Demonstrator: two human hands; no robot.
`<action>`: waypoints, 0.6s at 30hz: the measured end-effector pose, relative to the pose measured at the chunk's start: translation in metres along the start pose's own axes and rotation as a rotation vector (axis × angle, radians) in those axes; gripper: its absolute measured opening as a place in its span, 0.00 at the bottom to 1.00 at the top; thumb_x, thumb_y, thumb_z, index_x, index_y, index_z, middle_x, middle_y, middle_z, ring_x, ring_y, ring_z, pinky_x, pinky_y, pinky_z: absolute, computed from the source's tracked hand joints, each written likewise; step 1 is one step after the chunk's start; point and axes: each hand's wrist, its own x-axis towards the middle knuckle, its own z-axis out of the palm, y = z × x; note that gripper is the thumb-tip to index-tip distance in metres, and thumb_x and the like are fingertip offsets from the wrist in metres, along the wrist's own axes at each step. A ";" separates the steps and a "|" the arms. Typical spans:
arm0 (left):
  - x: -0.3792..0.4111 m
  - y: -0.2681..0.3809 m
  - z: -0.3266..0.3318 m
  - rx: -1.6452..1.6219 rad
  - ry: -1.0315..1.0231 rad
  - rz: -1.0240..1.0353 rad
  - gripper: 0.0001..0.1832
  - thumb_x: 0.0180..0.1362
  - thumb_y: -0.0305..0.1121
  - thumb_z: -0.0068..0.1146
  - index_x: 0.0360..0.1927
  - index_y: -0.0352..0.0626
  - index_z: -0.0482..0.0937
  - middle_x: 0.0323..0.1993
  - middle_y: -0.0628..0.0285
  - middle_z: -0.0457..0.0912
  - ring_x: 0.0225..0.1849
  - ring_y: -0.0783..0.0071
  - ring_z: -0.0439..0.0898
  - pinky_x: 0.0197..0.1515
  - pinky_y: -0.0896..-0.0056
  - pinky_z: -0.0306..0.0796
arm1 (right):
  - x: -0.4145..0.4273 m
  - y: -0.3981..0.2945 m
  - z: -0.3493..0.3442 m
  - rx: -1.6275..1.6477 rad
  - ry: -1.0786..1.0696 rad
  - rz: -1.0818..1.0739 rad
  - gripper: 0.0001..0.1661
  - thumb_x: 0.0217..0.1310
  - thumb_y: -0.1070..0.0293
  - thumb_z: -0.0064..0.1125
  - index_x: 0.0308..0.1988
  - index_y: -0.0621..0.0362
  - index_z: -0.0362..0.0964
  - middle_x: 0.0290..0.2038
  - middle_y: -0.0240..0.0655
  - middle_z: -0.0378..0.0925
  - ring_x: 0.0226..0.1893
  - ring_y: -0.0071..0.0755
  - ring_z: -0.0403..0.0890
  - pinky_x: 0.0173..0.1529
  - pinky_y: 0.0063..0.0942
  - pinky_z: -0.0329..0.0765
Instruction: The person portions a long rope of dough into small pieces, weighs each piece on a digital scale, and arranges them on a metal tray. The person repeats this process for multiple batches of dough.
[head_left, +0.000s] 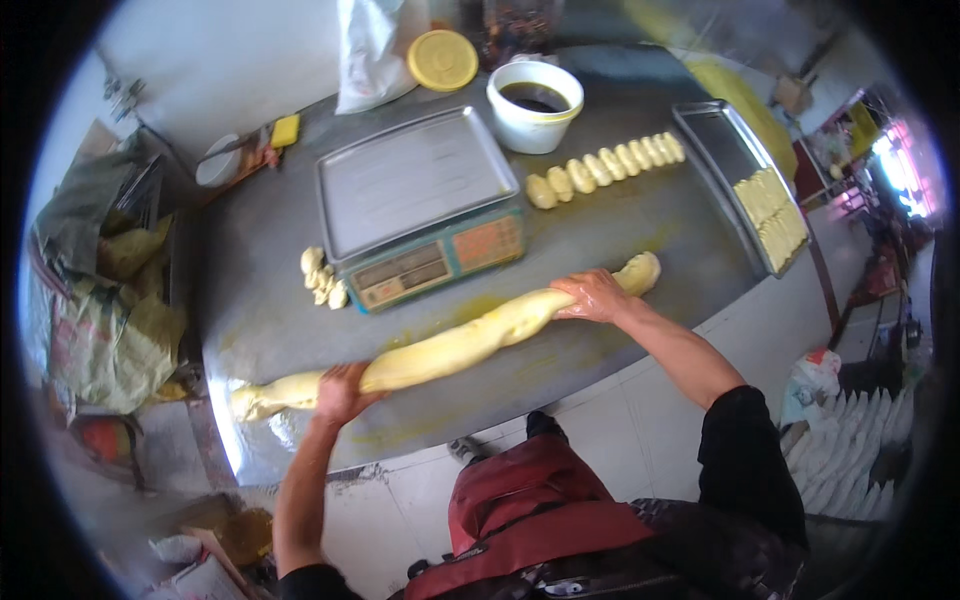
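Note:
A long, thick rope of pale yellow dough (457, 349) lies slantwise across the oily metal table (420, 435) in front of me. My left hand (346, 391) is closed around it near its left end. Farther right, my right hand (592, 295) grips it a little short of the right end. Behind the rope stands a digital scale (442, 259) with a metal tray (416, 180) on top. Small dough lumps (324, 279) lie by the scale's left side. A row of dough pieces (604, 166) runs along the table right of the scale.
A white bucket of dark liquid (534, 124) stands behind the scale, near a yellow lid (442, 60) and a white bag (371, 56). At the right edge, a metal tray (716, 176) holds flat dough pieces (772, 217). A yellow sponge (285, 130) lies at the back left.

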 end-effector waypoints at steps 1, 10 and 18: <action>-0.007 0.002 -0.013 0.032 -0.111 -0.083 0.30 0.40 0.53 0.68 0.40 0.40 0.77 0.29 0.52 0.80 0.33 0.53 0.79 0.39 0.56 0.72 | -0.008 0.008 -0.010 -0.008 0.042 -0.048 0.42 0.38 0.40 0.66 0.50 0.52 0.70 0.40 0.33 0.73 0.42 0.43 0.73 0.52 0.41 0.69; -0.058 -0.004 -0.014 0.402 0.115 -0.011 0.39 0.42 0.62 0.59 0.47 0.37 0.71 0.41 0.52 0.74 0.43 0.51 0.72 0.50 0.49 0.64 | -0.074 0.111 -0.006 -0.296 0.160 0.194 0.46 0.35 0.35 0.66 0.52 0.51 0.68 0.46 0.37 0.70 0.51 0.43 0.68 0.60 0.43 0.61; -0.010 -0.030 -0.053 -0.278 -0.627 -0.644 0.35 0.53 0.64 0.52 0.43 0.37 0.79 0.36 0.49 0.82 0.39 0.54 0.80 0.46 0.59 0.71 | -0.013 -0.026 0.015 -0.057 0.228 -0.186 0.52 0.27 0.41 0.72 0.56 0.49 0.66 0.52 0.37 0.70 0.52 0.45 0.70 0.59 0.46 0.63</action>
